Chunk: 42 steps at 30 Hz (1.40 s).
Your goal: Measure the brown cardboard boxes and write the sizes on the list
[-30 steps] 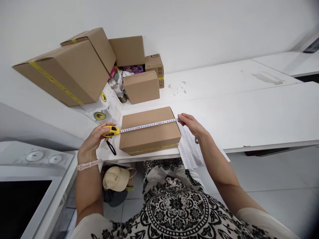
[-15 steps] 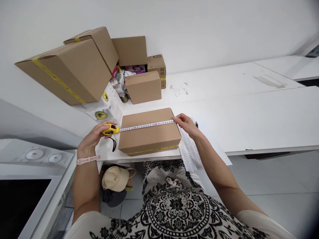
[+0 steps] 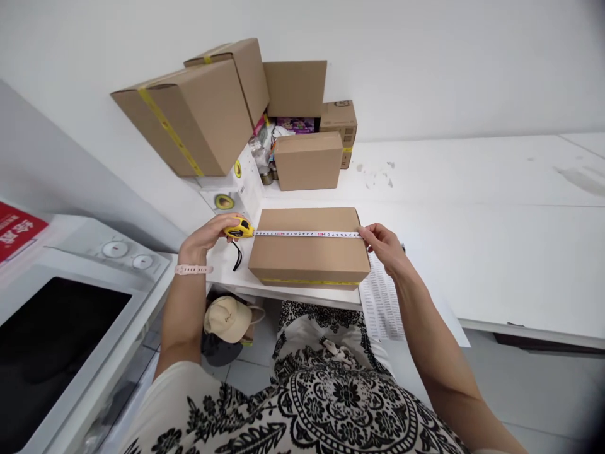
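Observation:
A closed cardboard box with yellow tape along its front side lies on the white counter before me. Across its top runs the white blade of a tape measure, drawn out lengthwise. My left hand grips the yellow and black case just off the box's left edge, its black strap hanging onto the counter. At the box's right edge, my right hand pinches the blade's end between thumb and fingers. Printed sheets lie partly under the right hand and beside the box.
Taped cardboard boxes are stacked at the back left on a white avocado-print box. A smaller brown box stands behind the measured one. To my left is a microwave; a beige cap sits below the counter.
My view has turned left, so the counter things appear farther right and more of the microwave shows. Both hands keep their hold on the tape measure, which stays stretched over the box.

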### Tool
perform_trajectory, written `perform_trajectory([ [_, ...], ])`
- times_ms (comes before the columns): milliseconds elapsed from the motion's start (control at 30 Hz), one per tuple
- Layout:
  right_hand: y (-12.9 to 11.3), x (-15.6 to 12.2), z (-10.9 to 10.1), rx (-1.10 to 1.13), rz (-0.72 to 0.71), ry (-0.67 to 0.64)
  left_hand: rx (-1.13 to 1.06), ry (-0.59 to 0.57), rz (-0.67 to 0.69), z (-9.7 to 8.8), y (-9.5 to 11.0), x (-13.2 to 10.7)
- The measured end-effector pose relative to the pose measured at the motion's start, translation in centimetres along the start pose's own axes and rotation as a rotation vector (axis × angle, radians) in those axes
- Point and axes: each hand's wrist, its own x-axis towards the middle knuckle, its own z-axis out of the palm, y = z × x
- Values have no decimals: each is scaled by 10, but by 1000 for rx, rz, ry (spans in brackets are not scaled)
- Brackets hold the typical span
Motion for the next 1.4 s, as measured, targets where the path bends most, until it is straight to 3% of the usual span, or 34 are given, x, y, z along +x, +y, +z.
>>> perform_trajectory([
  [833,3,0,0,9,27,-9,-50,23,-14,3,-3,4],
  [1033,-8,-4,-4,-134,26,-15,-55,25,-7,3,-5,3],
  [1233,-14,-6,-4,-334,-78,45,-24,36,0,3,-6,4],
  [1333,-15,-6,-3,-425,-107,90,27,36,17,7,4,-3],
  [1400,-19,-5,-4,-367,-93,82,78,44,52,12,15,-18],
])
